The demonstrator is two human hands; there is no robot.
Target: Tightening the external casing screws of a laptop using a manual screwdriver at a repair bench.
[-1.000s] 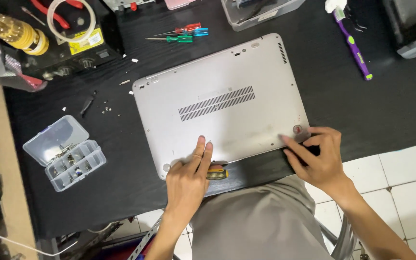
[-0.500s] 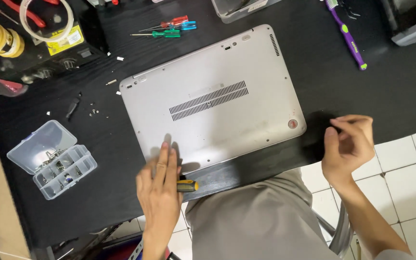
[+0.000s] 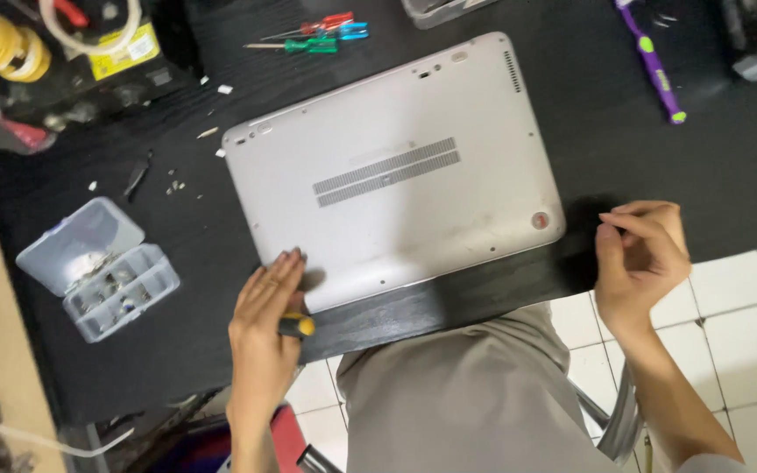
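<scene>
While the black desk (image 3: 703, 175) fills the view, silver laptop (image 3: 396, 175) lies underside up at centre, left hand (image 3: 265, 320) at seven o'clock, flat fingers (image 3: 284, 267) touching its corner over a yellow-tipped tool (image 3: 296, 326), right hand (image 3: 641, 254) at four o'clock, fingers curled, pinching something too small to tell.

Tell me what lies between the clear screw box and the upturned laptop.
In the head view, only bare black tabletop separates the clear screw box from the laptop; the left hand lies nearer the front edge.
</scene>
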